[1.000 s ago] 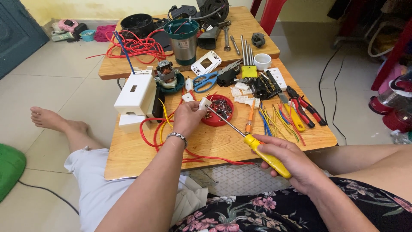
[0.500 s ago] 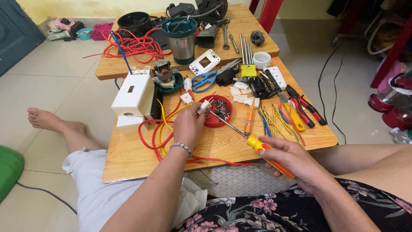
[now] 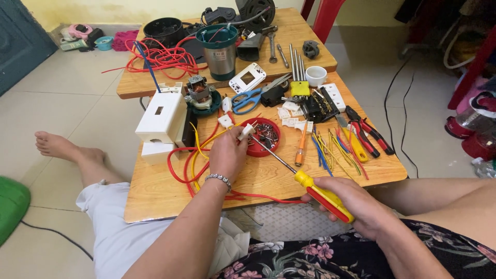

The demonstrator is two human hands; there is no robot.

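Tiled floor, two low wooden tables (image 3: 258, 181) butted together, the near one carrying the work.

Left hand (image 3: 227, 155) is closed around a small white connector block (image 3: 246, 130), pinched at the fingertips, held just above the middle of the near table. Red and yellow wires (image 3: 194, 155) are looped under and beside this hand, running toward the table's left edge.

Right hand (image 3: 351, 204) is wrapped shut around the yellow-and-red handle of a screwdriver (image 3: 310, 183), over the near edge of the table. The shaft is angled up-left, tip met at the connector block.

Just behind the block a red round tray (image 3: 266, 137) of small screws is seen. To its right an orange-handled screwdriver (image 3: 300, 147) is laid, then loose cut wires (image 3: 336, 150) in yellow, blue and red, then red-handled pliers (image 3: 369, 137) near the right edge.

At the left edge two white plastic boxes (image 3: 161, 124) are stacked. Behind them a small motor (image 3: 199, 93) on a green base is set. Blue-handled scissors (image 3: 248, 99) are laid toward the back of the near table, with a white socket strip (image 3: 333, 95) further right.

On the far table a teal-rimmed metal canister (image 3: 219, 49), a tangle of red cable (image 3: 165, 59) and a white cup (image 3: 315, 75) are placed.
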